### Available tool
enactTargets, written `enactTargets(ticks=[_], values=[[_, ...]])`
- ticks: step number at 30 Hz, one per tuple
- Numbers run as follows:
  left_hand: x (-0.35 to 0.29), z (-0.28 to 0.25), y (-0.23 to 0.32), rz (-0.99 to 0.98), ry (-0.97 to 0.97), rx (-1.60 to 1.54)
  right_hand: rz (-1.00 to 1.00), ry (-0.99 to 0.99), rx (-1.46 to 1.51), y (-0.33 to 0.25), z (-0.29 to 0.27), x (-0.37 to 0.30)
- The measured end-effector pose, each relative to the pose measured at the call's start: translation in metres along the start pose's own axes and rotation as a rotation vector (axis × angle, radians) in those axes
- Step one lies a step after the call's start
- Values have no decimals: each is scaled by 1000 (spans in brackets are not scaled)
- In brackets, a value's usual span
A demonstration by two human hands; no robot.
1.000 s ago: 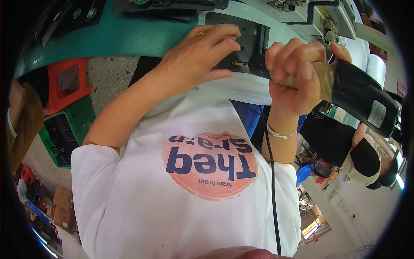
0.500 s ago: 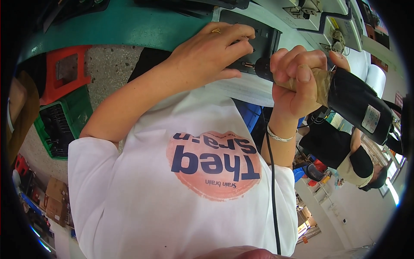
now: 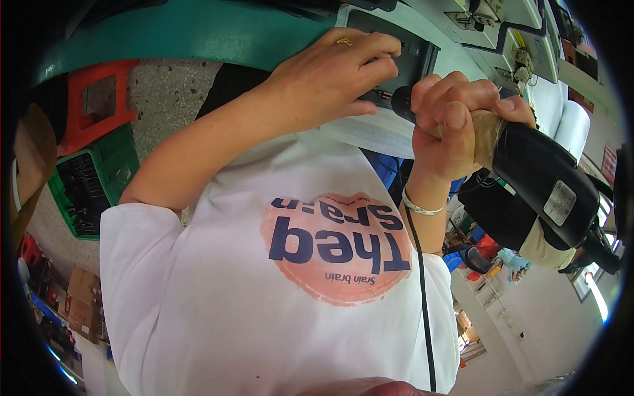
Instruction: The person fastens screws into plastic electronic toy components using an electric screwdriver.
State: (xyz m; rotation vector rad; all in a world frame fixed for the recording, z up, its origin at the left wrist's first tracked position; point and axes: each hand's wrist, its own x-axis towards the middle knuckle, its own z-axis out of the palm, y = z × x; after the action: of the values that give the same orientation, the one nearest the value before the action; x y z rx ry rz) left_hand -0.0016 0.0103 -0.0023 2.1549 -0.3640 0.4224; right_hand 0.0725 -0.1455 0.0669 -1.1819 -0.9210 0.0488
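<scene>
In my right hand point(image 3: 449, 125) is a black electric screwdriver point(image 3: 538, 178), my fingers wrapped round its grip, which is bound with tan tape. Its bit points left, over a dark flat panel point(image 3: 413, 63) lying on the bench. My left hand point(image 3: 333, 72), with a ring on one finger, rests over the panel's left part. Its fingers are bent forward and the thumb stands apart; I see nothing held between them. The fingertips hide part of the panel, and whether the bit touches anything is hard to see.
Pale machines with metal fittings point(image 3: 522, 63) stand at the far right, and a green mat point(image 3: 198, 33) covers the bench to the left. A red stool point(image 3: 99, 105) and a green crate point(image 3: 112, 178) are on the floor. A black cable point(image 3: 421, 284) hangs before me; another person is at the right.
The view has shifted slightly. My right hand has tipped the screwdriver a little, its rear end swinging down and left. My left hand keeps its place over the panel.
</scene>
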Motion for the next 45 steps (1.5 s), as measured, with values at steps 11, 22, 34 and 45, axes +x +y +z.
enactTargets(ticks=[11, 22, 34, 45], values=[[2, 1, -2, 32, 39, 9, 26, 141, 49, -1, 7, -2], [13, 2, -1, 28, -41, 34, 121, 200, 64, -13, -11, 8], [30, -4, 14, -50, -112, 369, 96, 529, -181, -30, -140, -14], [19, -89, 86, -101, 2, 17, 195, 637, -714, -57, -131, -55]])
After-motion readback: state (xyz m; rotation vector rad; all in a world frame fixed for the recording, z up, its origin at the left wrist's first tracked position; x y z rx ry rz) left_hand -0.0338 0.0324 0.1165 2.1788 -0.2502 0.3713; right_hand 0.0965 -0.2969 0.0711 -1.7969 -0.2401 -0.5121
